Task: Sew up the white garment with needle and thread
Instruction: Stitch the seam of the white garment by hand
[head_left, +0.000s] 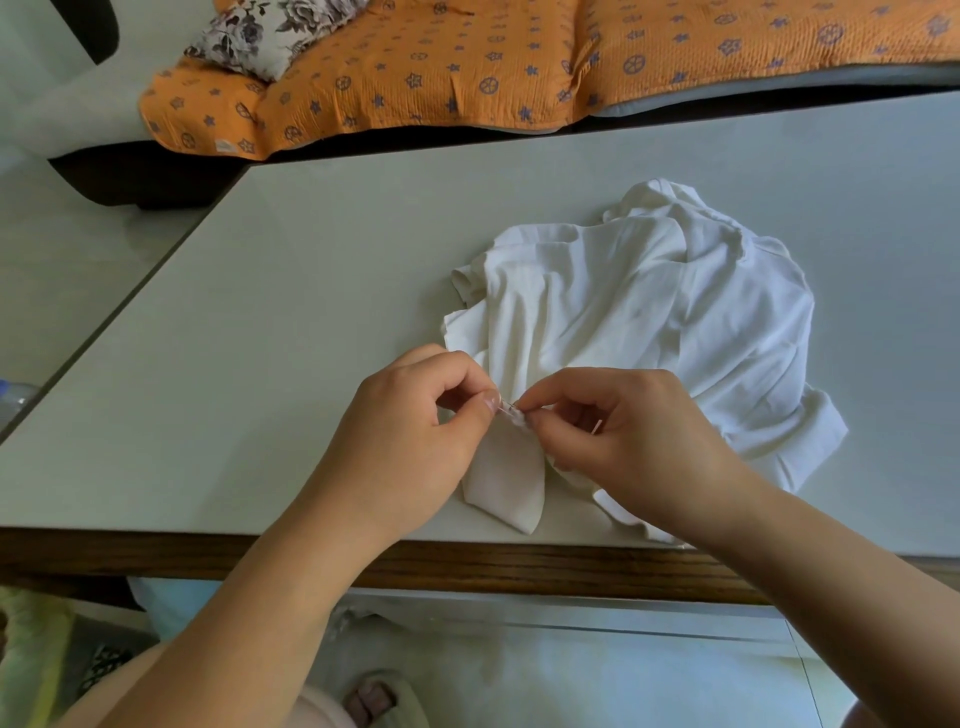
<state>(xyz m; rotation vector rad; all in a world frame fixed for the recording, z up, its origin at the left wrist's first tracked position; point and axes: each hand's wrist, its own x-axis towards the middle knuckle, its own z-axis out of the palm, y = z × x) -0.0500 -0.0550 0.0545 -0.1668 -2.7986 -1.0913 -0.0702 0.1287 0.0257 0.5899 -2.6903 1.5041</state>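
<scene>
Floor tiles (623, 675) come nearest, w/ a slippered foot (371, 701) at bottom centre & something pale green (31, 665) at bottom left, too blurred to name. Next is the table (260, 322), pale top w/ a wooden front edge. Both forearms reach over that edge.

The left hand (410, 431) & right hand (628, 441) meet fingertip to fingertip just past the near edge, approx. centre. Left thumb & forefinger are curled, pinching a small bunched fold of the white garment (649, 312), other fingers tucked in. Right thumb & forefinger pinch the same fold from the right side, the rest loosely curled. A short silvery needle (506, 407) shows btwn the two pinches, touching the cloth; can't tell which hand holds it. Thread is too fine to make out.

One flap of the garment lies from the pinch toward the near edge. The rest lies crumpled on the tabletop, right of centre, beyond the hands.

Far side: a sofa w/ an orange patterned cover (467, 67), a floral cushion (260, 36) at its left end.
</scene>
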